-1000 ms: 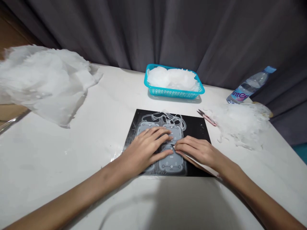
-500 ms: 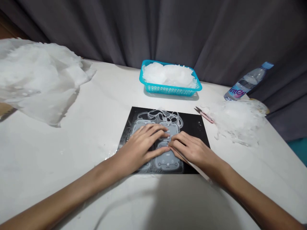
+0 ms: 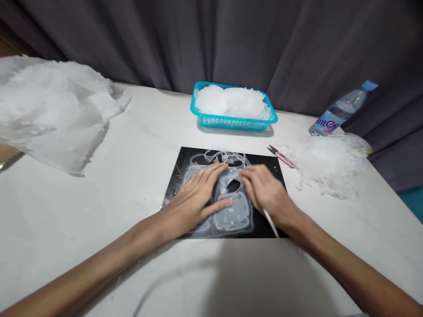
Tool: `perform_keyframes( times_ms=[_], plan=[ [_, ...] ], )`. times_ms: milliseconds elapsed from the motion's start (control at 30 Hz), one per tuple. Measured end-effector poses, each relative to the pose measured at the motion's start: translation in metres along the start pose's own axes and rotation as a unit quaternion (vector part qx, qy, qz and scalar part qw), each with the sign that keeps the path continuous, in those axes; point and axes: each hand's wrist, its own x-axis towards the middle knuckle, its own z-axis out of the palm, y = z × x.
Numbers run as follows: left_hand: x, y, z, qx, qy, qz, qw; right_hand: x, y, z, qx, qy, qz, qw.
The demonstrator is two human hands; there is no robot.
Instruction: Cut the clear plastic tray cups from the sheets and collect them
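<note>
A translucent, rubbery sheet moulded with rounded rectangular panels [image 3: 231,212] lies on a black mat [image 3: 267,165]. Fingers extended, my left hand [image 3: 198,189] rests flat on the sheet and holds it down. My right hand [image 3: 264,189] is closed round a thin pale tool [image 3: 271,223], whose rear end sticks out below the palm; its tip is hidden. At the right fingertips the upper panel is pulled up and distorted, with a dark gap showing the mat. Loose thin translucent strips [image 3: 228,156] lie along the sheet's top edge.
Behind the mat stands a blue basket [image 3: 234,123] of whitish translucent pieces. Pink-handled thread snips [image 3: 282,157] lie to the right, beside a heap of clear scraps [image 3: 327,165] and a tilted-looking water bottle [image 3: 342,110]. A large whitish plastic bag [image 3: 59,114] sits at left.
My right hand has moved up and away from the left hand, and the upper panel is now pulled, with a dark opening in it. My left hand stays nearly in place, its fingers closer together.
</note>
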Motion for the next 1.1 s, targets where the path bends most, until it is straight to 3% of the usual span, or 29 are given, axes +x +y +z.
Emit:
perform_keyframes(
  times_ms=[133,200,267,367,467,567,667,733,900,1100],
  plan=[
    [-0.003,-0.004,0.002,0.006,-0.020,-0.007,1.000,0.015,0.052,-0.015,0.051,0.147,0.194,0.969],
    [-0.004,-0.004,0.000,-0.002,-0.014,-0.004,1.000,0.017,0.064,-0.026,0.108,0.150,0.227,0.956],
    [-0.004,-0.002,-0.003,-0.022,0.015,0.000,1.000,0.015,0.057,-0.036,0.151,0.115,0.212,0.959],
    [0.002,0.002,-0.009,-0.055,0.097,0.011,0.994,0.011,0.022,-0.044,0.205,0.036,0.146,0.967],
    [0.009,0.004,-0.012,-0.085,0.105,0.049,0.990,0.010,-0.012,-0.049,0.303,-0.038,0.108,0.946],
    [0.013,0.005,-0.013,-0.150,0.079,0.038,0.985,0.007,-0.022,-0.050,0.317,0.005,0.122,0.940],
    [0.014,0.007,-0.017,-0.225,0.123,-0.082,0.963,0.002,-0.014,-0.042,0.212,0.101,0.130,0.963],
    [0.014,0.010,-0.022,-0.273,0.147,-0.135,0.941,-0.001,-0.009,-0.030,0.140,0.119,0.123,0.975],
    [0.015,0.015,-0.028,-0.383,0.127,-0.140,0.904,0.000,-0.018,-0.002,0.162,0.061,0.096,0.980],
    [0.015,0.013,-0.023,-0.411,0.102,-0.152,0.893,0.009,-0.023,0.006,0.227,0.010,0.093,0.969]
  ],
)
